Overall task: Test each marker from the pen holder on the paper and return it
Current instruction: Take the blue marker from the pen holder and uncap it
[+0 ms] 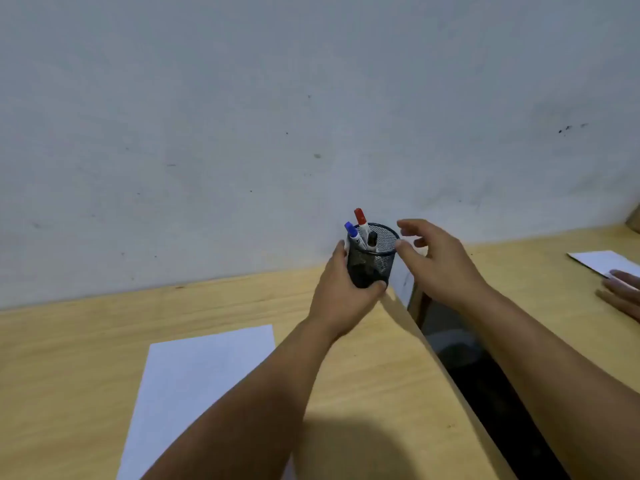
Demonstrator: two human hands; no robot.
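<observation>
- In the head view, a black mesh holder (372,258) is gripped around its lower wall by the left hand (341,289), near the far right corner of a wooden table (69,341).
- The holder seems to be lifted a little above the table edge, but contact with the table cannot be told for sure.
- Three markers are seen standing in the holder: one with a blue cap (351,232), one with a red cap (360,218), and one with a black cap (372,239); all are leaned toward the left.
- The right hand (440,265) is held just beside the holder rim, with the fingers spread apart and nothing grasped; the thumb tip is very close to the rim.
- A white paper (194,386) is laid flat on the table, nearer to the camera and to the left of the holder, partly covered by the left forearm.
- A second table is seen to the right, separated by a dark gap; on it another sheet (604,261) is touched by another person's hand (623,289).
</observation>
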